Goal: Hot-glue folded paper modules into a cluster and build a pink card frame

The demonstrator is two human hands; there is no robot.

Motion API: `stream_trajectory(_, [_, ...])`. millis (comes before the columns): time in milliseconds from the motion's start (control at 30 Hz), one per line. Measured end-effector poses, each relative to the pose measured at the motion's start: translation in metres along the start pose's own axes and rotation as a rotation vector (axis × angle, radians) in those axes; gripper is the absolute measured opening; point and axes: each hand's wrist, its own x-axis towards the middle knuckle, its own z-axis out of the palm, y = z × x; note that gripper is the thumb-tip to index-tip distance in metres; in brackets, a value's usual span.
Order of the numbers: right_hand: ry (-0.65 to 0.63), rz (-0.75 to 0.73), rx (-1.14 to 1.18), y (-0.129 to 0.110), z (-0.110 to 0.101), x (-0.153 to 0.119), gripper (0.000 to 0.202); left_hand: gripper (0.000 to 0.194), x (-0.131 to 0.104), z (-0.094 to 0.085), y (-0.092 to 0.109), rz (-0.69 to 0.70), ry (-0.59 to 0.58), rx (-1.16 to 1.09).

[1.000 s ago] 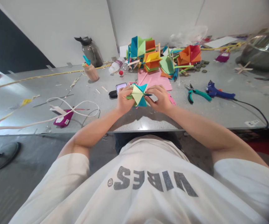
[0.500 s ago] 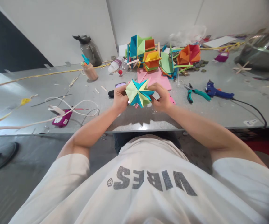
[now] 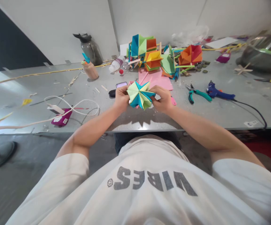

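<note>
As forearms point(image 3: 191, 126) angle inward | left grip point(image 3: 121, 98): pinching paper star point(image 3: 139, 95) | right grip point(image 3: 161, 98): likewise

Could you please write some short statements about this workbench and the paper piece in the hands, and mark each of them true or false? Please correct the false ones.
1. The left hand and the right hand both hold the folded-paper star. True.
2. The folded-paper star is red and orange. False: it is blue and pale green.
3. In the picture, the teal-handled pliers lie to the left of the blue glue gun. True.
4. The cord of the blue glue gun is white. False: its cord is black.
5. Pink paper lies on the table, beyond the folded-paper star as the person looks. True.
</note>
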Motion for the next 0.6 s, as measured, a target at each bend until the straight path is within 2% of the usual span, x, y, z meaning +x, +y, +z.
stream_trajectory(133, [0.093,0.074,0.021,0.0,0.0017,0.0027,0.004,0.058,0.0044,-0.0025,-0.0055,-0.049,0.001,0.005])
stream_trajectory(333, [0.153,0.17,0.081,0.0081,0.0043,0.0068,0.022,0.051,0.0063,-0.0005,-0.0063,-0.108,0.022,0.068])
stream_trajectory(500, [0.164,0.128,0.135,0.0039,0.0043,0.0055,0.04,0.056,0.0058,0.0002,0.0001,-0.092,0.041,0.007])
stream_trajectory(600, [0.168,0.041,0.086,-0.0001,-0.0015,0.0049,0.044,0.062,0.0085,-0.0031,0.0016,-0.13,0.052,-0.028])
